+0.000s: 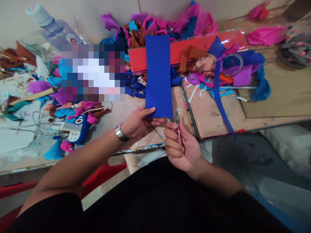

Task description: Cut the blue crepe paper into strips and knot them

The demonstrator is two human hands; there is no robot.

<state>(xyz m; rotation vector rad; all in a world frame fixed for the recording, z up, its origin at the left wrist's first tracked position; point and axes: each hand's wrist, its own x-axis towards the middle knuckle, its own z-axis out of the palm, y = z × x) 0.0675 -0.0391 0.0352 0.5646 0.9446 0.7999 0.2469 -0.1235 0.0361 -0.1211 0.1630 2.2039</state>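
Wears a black shirt point(155, 194), nearest of all to the camera. With the right hand point(182, 149), curls the fingers in and closes thumb and forefinger on a small pinkish tool point(179, 133), perhaps a cutter or snips, too blurred to name for certain. With the left hand point(136, 123), just above a metal watch point(120, 132), pinches the near left corner of a blue sheet point(159, 76), thumb on top and fingers beneath, with fingertips showing past the near edge and pointing toward the right hand.

Holds the sheet straight ahead, over the tabletop point(119, 115), with its long axis running away from the body and its near short edge right at the fingers. Touches it with the left hand, clearly the nearer one; has the right just off the near right corner, with the tool's tip beside that edge. Cannot tell contact there from a narrow gap. Farther out, overlaps a red packet point(178, 51) with the sheet's far part, in front of heaped coloured scraps point(204, 19).

Can read no lettering on the sheet. To the left, can make out an eye-like pattern on a blue-and-white power socket point(79, 129), but no brand. On the cardboard point(279, 97) at right, shows faint print, illegible. Farther back, can see a round red-and-white emblem on a plastic bottle point(58, 30), without any legible word.
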